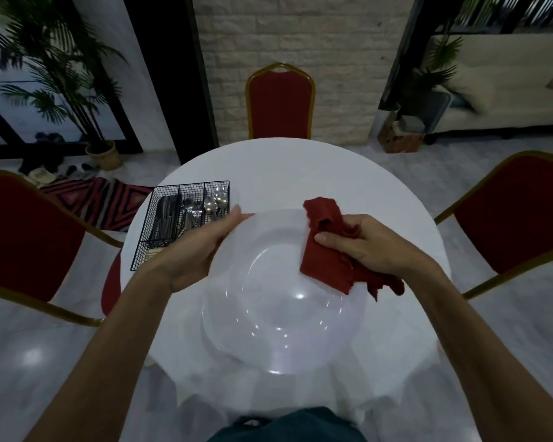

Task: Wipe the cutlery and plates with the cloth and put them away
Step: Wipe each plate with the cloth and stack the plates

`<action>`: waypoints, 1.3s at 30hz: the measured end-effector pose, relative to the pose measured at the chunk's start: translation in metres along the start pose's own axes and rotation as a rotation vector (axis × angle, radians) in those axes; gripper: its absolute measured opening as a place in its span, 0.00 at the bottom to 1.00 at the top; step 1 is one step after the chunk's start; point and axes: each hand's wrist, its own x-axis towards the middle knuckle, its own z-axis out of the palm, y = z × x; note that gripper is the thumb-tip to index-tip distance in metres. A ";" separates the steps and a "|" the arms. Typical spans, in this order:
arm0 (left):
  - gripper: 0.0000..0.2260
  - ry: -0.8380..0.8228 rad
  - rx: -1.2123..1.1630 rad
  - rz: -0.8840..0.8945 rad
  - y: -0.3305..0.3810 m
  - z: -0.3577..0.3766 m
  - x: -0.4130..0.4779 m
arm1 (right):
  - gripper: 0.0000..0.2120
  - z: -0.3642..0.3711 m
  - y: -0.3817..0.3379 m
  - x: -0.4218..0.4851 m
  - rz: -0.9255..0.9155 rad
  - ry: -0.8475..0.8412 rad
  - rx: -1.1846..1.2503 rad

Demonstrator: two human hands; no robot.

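Round white-clothed table [300, 167], wire cutlery basket [141, 250] left, stacked plates [278, 342] front

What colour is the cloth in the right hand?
Dark red cloth, seen best in the head view.

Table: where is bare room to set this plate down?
The table is bare on its far half, from the cutlery basket across to the right edge, toward the far chair. Crowded: basket at left, plates at the near side.

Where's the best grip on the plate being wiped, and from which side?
The wide flat rim of the plate, at its left edge, coming from the left, where the left hand pinches it. The cloth and right hand cover the right rim.
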 end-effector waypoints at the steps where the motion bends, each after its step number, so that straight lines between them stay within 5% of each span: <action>1: 0.21 -0.014 0.037 -0.026 0.000 0.005 0.001 | 0.08 0.003 -0.001 0.002 -0.002 -0.025 -0.055; 8: 0.18 0.145 0.214 0.097 0.003 0.019 0.000 | 0.09 0.019 0.002 0.013 -0.045 0.089 -0.053; 12: 0.16 0.344 0.059 0.158 0.006 0.011 -0.003 | 0.20 0.050 0.030 0.015 0.010 0.420 0.121; 15: 0.15 0.503 -0.114 0.206 0.001 0.009 -0.003 | 0.19 0.080 0.046 0.009 0.099 0.588 0.276; 21: 0.23 0.809 -0.375 0.253 -0.025 0.029 0.005 | 0.15 0.120 0.051 0.009 0.241 0.650 0.534; 26: 0.19 0.564 -0.574 0.140 -0.036 0.015 0.003 | 0.11 0.089 0.047 0.009 0.177 0.562 0.460; 35: 0.21 0.116 -0.078 0.024 -0.020 -0.018 -0.010 | 0.07 0.032 0.008 0.015 0.039 -0.122 0.060; 39: 0.27 0.143 0.123 0.003 -0.026 -0.010 -0.002 | 0.10 0.037 0.007 0.022 0.006 -0.064 -0.146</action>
